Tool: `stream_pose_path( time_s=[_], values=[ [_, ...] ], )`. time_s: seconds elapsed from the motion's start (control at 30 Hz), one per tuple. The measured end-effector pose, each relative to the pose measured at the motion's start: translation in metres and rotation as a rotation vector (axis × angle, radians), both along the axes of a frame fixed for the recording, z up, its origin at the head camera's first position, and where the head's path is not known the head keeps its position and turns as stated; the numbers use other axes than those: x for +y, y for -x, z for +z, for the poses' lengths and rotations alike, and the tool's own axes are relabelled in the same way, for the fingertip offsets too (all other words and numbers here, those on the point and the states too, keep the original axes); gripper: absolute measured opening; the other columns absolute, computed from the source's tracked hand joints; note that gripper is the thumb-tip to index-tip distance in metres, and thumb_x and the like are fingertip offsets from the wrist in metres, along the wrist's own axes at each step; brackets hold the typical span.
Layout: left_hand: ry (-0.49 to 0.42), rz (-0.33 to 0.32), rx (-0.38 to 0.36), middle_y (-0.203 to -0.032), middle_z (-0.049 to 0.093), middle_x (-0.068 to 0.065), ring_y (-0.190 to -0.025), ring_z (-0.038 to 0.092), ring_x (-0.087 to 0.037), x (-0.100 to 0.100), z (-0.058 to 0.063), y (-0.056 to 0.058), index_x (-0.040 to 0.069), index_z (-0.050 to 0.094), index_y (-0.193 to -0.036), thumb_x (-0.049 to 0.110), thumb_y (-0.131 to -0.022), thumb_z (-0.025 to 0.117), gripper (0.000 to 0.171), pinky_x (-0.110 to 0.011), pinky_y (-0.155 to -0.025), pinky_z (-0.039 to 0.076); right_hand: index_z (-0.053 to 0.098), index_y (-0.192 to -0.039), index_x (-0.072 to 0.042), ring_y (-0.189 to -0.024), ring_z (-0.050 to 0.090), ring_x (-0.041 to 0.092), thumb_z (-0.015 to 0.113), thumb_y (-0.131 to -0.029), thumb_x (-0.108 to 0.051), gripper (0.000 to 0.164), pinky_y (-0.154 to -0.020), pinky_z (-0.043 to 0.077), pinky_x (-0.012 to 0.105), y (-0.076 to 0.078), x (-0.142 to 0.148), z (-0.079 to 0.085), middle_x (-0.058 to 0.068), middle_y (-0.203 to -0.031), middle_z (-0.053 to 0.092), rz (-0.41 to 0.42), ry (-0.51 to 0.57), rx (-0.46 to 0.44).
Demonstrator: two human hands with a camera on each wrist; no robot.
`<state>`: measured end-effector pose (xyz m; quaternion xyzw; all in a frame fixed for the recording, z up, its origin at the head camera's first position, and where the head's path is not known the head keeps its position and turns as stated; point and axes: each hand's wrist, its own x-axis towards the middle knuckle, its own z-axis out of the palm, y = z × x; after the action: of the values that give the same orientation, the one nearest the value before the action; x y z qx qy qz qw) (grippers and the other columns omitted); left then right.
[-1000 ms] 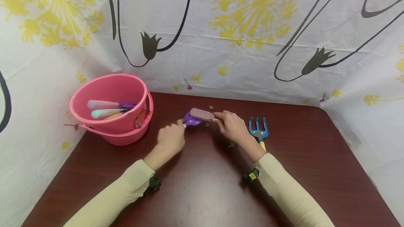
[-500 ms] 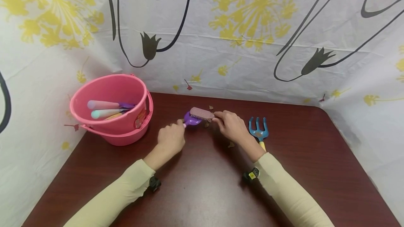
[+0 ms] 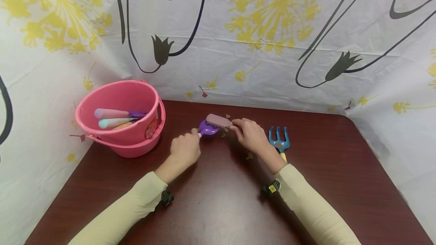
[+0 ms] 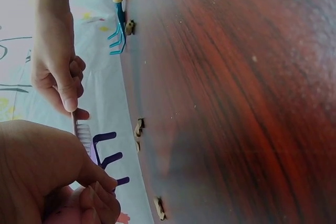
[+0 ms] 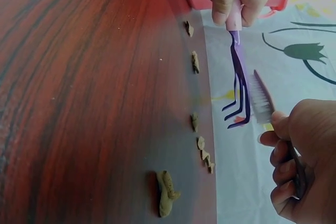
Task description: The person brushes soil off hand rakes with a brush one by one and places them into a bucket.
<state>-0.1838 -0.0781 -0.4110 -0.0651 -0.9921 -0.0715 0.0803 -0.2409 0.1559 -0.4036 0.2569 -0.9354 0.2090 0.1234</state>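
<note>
My left hand (image 3: 185,147) grips the pink handle of a purple hand rake (image 5: 240,77), whose bent prongs show in both wrist views. My right hand (image 3: 251,135) holds a pink brush (image 3: 218,120) by its thin handle. The brush's pale bristles (image 5: 259,99) face the back of the rake head, close against it. Both tools are held above the table, as the wrist views show. Several small brownish lumps (image 5: 167,195) lie on the table around and below them.
A pink bucket (image 3: 119,139) stands at the left with several handled tools (image 3: 116,113) inside. A blue hand fork (image 3: 279,143) with a yellow handle lies to the right, partly behind the right forearm. A white patterned sheet (image 3: 211,67) hangs behind the dark red-brown table (image 3: 218,207).
The brush has shifted slightly up and to the right against the rake head, and the rake has moved a little right. Both hands keep their hold.
</note>
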Motion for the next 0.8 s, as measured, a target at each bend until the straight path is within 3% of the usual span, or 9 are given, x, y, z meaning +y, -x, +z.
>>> stream_pose_path(
  time_s=[0.3,0.8],
  values=[
    [-0.001,-0.002,-0.036,-0.067,0.054,-0.013,-0.059,0.062,-0.035,0.001,0.002,0.002,0.002,0.052,-0.097,0.023,-0.1,0.059,0.023,-0.046,-0.049,0.049,0.071,-0.123,-0.005,-0.094,0.068,0.031,0.065,-0.102,-0.025,0.03,-0.07,0.055,0.052,0.005,0.007,0.002,0.013,-0.108,0.071,-0.02,0.043,-0.023],
    [0.001,0.004,-0.07,-0.069,0.054,-0.013,-0.059,0.061,-0.034,-0.004,0.005,0.0,0.001,0.053,-0.101,0.023,-0.1,0.059,0.023,-0.046,-0.049,0.049,0.068,-0.126,-0.001,-0.098,0.067,0.035,0.063,-0.103,-0.024,0.033,-0.075,0.053,0.053,0.004,0.027,0.007,0.018,-0.114,0.07,-0.061,0.069,-0.065]
  ],
)
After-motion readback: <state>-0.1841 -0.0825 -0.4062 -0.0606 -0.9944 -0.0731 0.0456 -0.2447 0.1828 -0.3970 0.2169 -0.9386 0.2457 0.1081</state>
